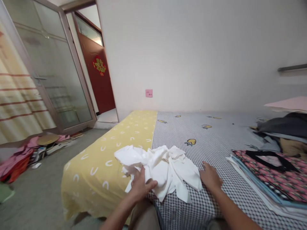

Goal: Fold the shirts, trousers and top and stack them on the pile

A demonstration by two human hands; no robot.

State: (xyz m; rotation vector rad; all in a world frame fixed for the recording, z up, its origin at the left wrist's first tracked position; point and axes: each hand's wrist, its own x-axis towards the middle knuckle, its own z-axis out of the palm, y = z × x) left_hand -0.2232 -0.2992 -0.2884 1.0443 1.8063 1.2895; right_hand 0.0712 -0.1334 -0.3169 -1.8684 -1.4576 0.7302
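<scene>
A crumpled white garment (165,166) lies on the bed in front of me, across the seam between yellow and checked cloth. Its exact kind cannot be made out in the folds. My left hand (140,187) is at its near left side, thumb spread from the fingers, which touch the fabric. Beside the garment's right edge, my right hand (211,177) rests low over the checked sheet (216,140). Its fingers are apart and partly bent, with nothing visible in them.
On the right lies a stack of folded clothes with a pink patterned top (271,172), and behind it a pile of dark clothes (285,126). The yellow bed cover (96,166) drops to the floor at left. Clothes and a straw hat (48,139) lie near the glass door (52,64).
</scene>
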